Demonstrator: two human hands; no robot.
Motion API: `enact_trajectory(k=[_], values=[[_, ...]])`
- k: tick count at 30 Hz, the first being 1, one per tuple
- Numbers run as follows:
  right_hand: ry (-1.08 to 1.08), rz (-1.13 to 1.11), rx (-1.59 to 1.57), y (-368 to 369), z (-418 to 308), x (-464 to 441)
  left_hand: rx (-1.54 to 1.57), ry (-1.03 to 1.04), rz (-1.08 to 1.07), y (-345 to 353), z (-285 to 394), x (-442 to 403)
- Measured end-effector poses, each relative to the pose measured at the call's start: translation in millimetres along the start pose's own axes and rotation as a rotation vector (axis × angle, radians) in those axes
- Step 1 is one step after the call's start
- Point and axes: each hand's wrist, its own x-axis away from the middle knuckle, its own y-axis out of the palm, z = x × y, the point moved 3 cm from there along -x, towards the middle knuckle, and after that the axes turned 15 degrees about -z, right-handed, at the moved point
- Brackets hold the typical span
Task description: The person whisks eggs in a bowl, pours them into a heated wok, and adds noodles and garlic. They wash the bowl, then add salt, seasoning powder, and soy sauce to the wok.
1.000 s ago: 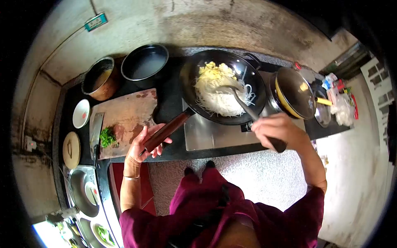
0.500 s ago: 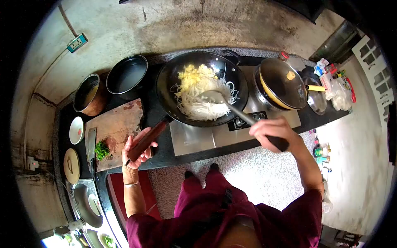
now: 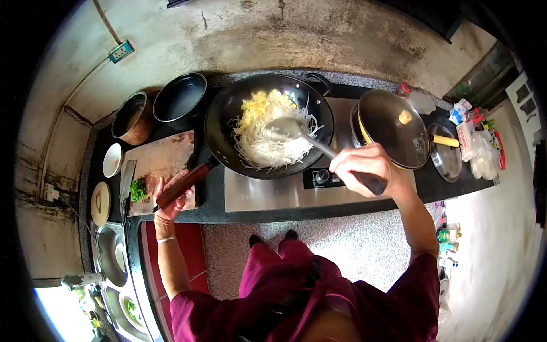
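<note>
A large black wok [image 3: 221, 122] stands on the steel stove top, with white noodles [image 3: 265, 153] and yellow pieces that look like scrambled egg [image 3: 254, 109] in it. My left hand [image 3: 169, 206] holds the end of its brown wooden handle [image 3: 188, 183], thumb on one side and fingers on the other. In my right hand [image 3: 367, 167] is a wok spatula [image 3: 322, 147], gripped by its dark handle end. The spatula's metal head rests on or just above the noodles, near the egg; whether it presses into them I cannot tell.
At left lie a cutting board [image 3: 165, 151] with chopped greens [image 3: 138, 189] and a cleaver [image 3: 126, 185]. Two dark pots [image 3: 179, 97] stand behind. A lidded pan [image 3: 393, 128] sits right of the wok, near plastic bags [image 3: 483, 154]. A sink [image 3: 111, 256] is at lower left.
The wok and my left hand have shifted left, partly because the view has turned. The spatula head has moved left over the noodles, and my right hand has come slightly left and up.
</note>
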Motion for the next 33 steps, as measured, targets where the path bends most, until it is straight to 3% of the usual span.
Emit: enact_trajectory(k=[1,4,6,8,10,12,14,17,18,20,22,25,30,33], values=[[0.020,0.034,-0.019,-3.9,8.3,0.9,-0.073,0.029,0.155,-1.1,0.6,2.2],[0.063,0.212,-0.114,4.1,35.1,-3.1,-0.194,0.015,0.245,-5.7,4.4,7.2],[0.001,0.206,-0.081,27.1,44.0,-14.2,-0.234,-0.038,0.158,-3.2,7.8,6.5],[-0.107,0.095,-0.073,54.4,41.3,-21.9,-0.274,0.031,0.311,-2.9,3.5,7.1],[-0.157,0.016,-0.043,65.7,19.8,-21.4,-0.327,0.013,0.281,-5.1,6.8,7.8],[-0.193,-0.042,-0.088,38.9,-10.7,-26.1,-0.322,-0.025,0.082,2.4,8.1,5.0],[-0.072,-0.198,-0.299,7.6,-13.3,-17.6,-0.291,-0.050,0.051,5.1,9.0,1.1],[0.026,0.013,-0.054,-13.6,-13.8,-23.7,-0.268,-0.037,0.202,-1.1,8.7,5.8],[0.016,0.010,-0.052,-7.9,-8.4,-29.8,-0.194,-0.086,0.137,0.7,10.3,6.8],[0.026,-0.042,0.105,15.6,5.4,-35.7,-0.337,-0.122,0.147,2.6,12.3,5.9],[-0.061,-0.080,0.006,50.9,30.3,-40.0,-0.340,-0.157,0.147,2.5,10.6,2.2],[-0.102,-0.173,0.110,87.9,15.0,-49.1,-0.323,-0.164,0.163,1.5,13.4,2.7],[-0.016,-0.336,-0.146,35.3,-31.4,-54.0,-0.351,-0.186,0.149,5.8,14.1,-5.0],[0.067,-0.205,-0.059,9.6,-35.8,-62.8,-0.331,-0.222,0.152,9.6,18.7,-5.7]])
